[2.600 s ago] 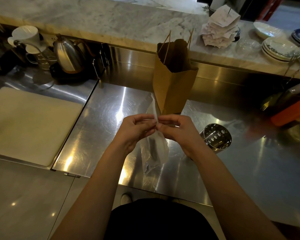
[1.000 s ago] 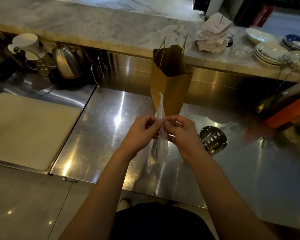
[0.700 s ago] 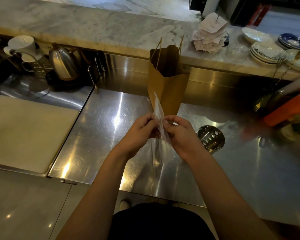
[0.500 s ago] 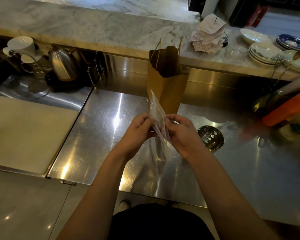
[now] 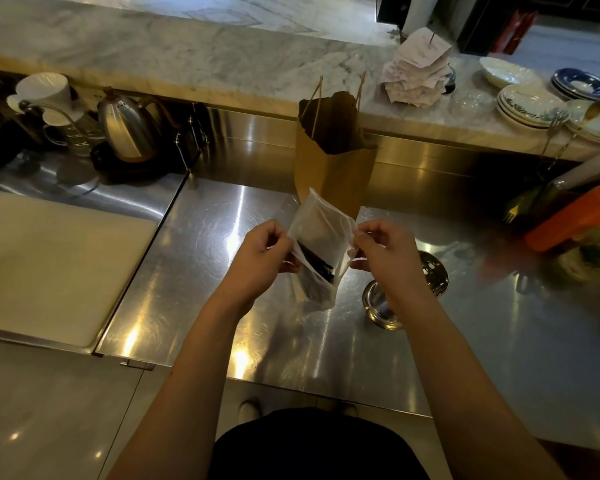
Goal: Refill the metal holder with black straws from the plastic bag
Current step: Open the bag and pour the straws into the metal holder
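A clear plastic bag (image 5: 321, 230) hangs upright over the steel counter, its mouth pulled wide. Dark black straws (image 5: 315, 261) show inside its lower part. My left hand (image 5: 262, 258) pinches the bag's left edge and my right hand (image 5: 383, 252) pinches the right edge. The perforated metal holder (image 5: 435, 273) lies tipped on the counter just right of my right hand, partly hidden by my right wrist.
A brown paper bag (image 5: 333, 161) stands open behind the plastic bag. A white cutting board (image 5: 49, 261) lies at left, a steel kettle (image 5: 127, 128) behind it. Stacked plates (image 5: 530, 105) and paper slips (image 5: 418, 72) sit on the marble ledge. An orange object (image 5: 575, 216) is at right.
My hands have moved apart, pulling the bag's mouth from pinched shut to wide open, so the black straws inside now show.
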The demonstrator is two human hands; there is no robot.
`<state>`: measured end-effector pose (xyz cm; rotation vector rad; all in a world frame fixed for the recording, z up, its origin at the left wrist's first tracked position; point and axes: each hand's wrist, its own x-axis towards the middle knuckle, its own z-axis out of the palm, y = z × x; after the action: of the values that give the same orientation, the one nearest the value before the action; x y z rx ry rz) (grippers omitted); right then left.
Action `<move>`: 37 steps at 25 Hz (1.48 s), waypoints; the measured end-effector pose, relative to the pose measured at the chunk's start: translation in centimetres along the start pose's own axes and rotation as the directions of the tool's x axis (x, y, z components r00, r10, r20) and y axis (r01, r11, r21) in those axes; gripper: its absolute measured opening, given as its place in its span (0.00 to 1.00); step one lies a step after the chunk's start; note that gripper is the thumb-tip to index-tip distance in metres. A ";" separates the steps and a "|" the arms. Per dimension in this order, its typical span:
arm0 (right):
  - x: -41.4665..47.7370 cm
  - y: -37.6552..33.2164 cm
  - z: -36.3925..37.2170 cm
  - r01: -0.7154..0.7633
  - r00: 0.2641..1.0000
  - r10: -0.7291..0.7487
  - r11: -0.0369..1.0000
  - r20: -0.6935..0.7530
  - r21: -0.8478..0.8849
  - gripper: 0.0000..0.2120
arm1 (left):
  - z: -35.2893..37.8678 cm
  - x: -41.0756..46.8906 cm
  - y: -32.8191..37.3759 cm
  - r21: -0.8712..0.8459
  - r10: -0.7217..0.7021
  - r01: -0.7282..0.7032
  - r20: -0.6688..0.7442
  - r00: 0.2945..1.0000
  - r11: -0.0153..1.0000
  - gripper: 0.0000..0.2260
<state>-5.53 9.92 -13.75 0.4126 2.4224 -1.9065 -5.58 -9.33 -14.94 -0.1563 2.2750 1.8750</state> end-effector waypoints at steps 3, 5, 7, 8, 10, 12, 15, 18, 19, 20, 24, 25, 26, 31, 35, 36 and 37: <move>-0.1 0.1 0.3 0.093 0.995 -0.097 0.981 -0.018 -0.169 0.04 | 0.4 -0.2 0.5 0.036 0.011 -0.011 -0.005 1.000 0.999 0.07; -0.3 0.1 0.8 0.142 0.990 -0.140 0.959 0.025 -0.247 0.06 | 1.0 -0.4 0.7 0.050 0.036 -0.036 0.005 0.999 0.998 0.07; -0.6 0.1 1.2 0.145 0.989 -0.129 0.944 0.075 -0.295 0.11 | 1.3 -0.5 0.8 0.056 0.048 -0.049 0.018 0.999 0.997 0.08; -0.6 0.1 1.2 0.136 0.990 -0.115 0.941 0.086 -0.311 0.13 | 1.4 -0.5 0.8 0.057 0.050 -0.051 0.021 0.999 0.997 0.07; -0.6 0.1 1.1 0.125 0.991 -0.101 0.937 0.089 -0.326 0.13 | 1.3 -0.5 0.9 0.068 0.050 -0.051 0.017 0.999 0.996 0.08; -0.4 0.2 0.8 0.131 0.990 -0.107 0.930 0.087 -0.345 0.11 | 1.0 -0.4 0.9 0.089 0.038 -0.039 0.010 0.999 0.995 0.08; -0.1 0.1 0.3 0.140 0.990 -0.116 0.914 0.084 -0.381 0.09 | 0.2 -0.2 0.6 0.099 0.023 -0.022 -0.013 1.000 0.995 0.08; 0.1 -0.2 -0.3 0.136 0.991 -0.125 0.909 0.055 -0.394 0.09 | -1.1 0.0 0.5 0.074 0.016 -0.014 -0.035 0.999 0.997 0.07; 0.1 -0.3 -0.4 0.135 0.991 -0.127 0.912 0.046 -0.388 0.08 | -1.6 0.0 0.4 0.080 0.015 -0.011 -0.046 0.999 0.997 0.07; 0.2 -0.4 -0.5 0.137 0.991 -0.131 0.913 0.042 -0.384 0.08 | -2.0 0.1 0.5 0.094 0.011 -0.005 -0.057 0.998 0.996 0.06; 0.6 -0.7 -1.3 0.119 0.992 -0.129 0.924 -0.004 -0.364 0.05 | -3.7 -0.1 0.5 0.122 0.010 0.002 -0.095 0.995 0.992 0.04; 0.9 -0.7 -1.7 0.094 0.994 -0.110 0.938 -0.029 -0.333 0.05 | -4.3 -0.1 0.5 0.114 0.005 0.008 -0.112 0.994 0.993 0.03; 1.0 -0.7 -2.0 0.073 0.994 -0.092 0.952 -0.051 -0.298 0.07 | -4.9 -0.2 0.6 0.100 -0.002 0.015 -0.128 0.992 0.995 0.03; 1.1 -2.0 -1.5 0.100 0.995 -0.101 0.976 0.004 -0.192 0.04 | -5.6 -0.2 1.5 0.142 -0.006 0.011 -0.035 0.999 0.990 0.07; 1.3 -2.7 -0.8 0.043 0.993 -0.050 0.997 0.106 0.065 0.03 | -5.6 -0.1 1.5 0.077 -0.028 0.018 0.131 0.991 0.997 0.09; 1.5 -2.8 -0.7 0.011 0.991 -0.026 0.993 0.129 0.118 0.05 | -5.7 -0.2 1.3 0.025 -0.032 0.028 0.150 0.988 0.999 0.10; 1.6 -2.8 -0.7 -0.019 0.988 -0.005 0.988 0.152 0.156 0.06 | -5.7 -0.1 1.0 -0.074 -0.037 0.049 0.157 0.987 0.996 0.10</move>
<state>-7.65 10.26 -11.18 0.2690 2.1832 -2.0526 -6.12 -14.72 -12.97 -0.0670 2.0817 1.8848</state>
